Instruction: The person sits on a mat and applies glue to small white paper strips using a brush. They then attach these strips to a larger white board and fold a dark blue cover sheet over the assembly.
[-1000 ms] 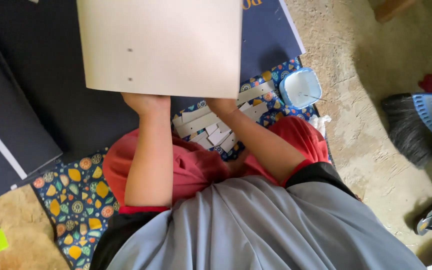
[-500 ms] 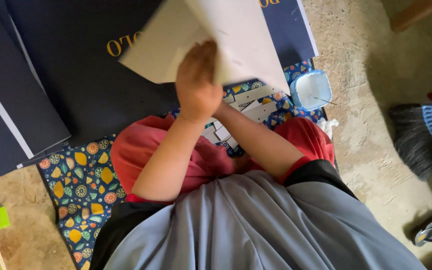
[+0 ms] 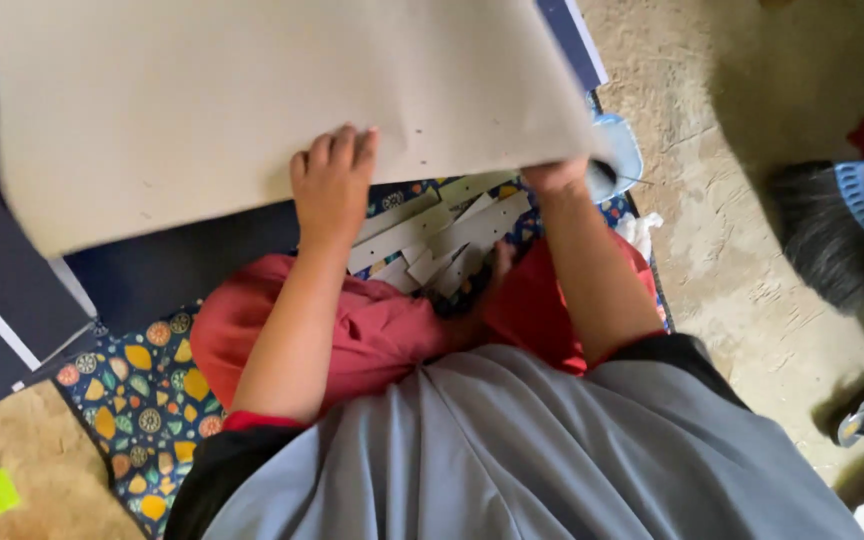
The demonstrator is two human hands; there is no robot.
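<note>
**K:** Head view: big beige cardboard sheet (image 3: 252, 110) fills the upper left and centre of the frame. Left hand (image 3: 332, 185) lies on its lower edge, fingers curled over the face of the board, so it's gripping the sheet. Right hand (image 3: 552, 175) is at the lower right edge, mostly hidden under the board; can't tell how those fingers sit.

**M:** What's underneath?

**K:** Pile of white cardboard strips (image 3: 442, 235) at centre frame, on the patterned mat (image 3: 142, 385). Light blue tub (image 3: 617, 150) touches the sheet's right corner. Dark blue boards (image 3: 2, 290) at far left. Broom (image 3: 842, 230) at right edge, well apart.

**M:** Handling advice?

**K:** My read: sheet is wide and floppy, so keep both hands spread along the near edge and keep it level. Watch the right corner; it could tip the tub. Keep the sheet lifted above the strips to avoid scattering them.
</note>
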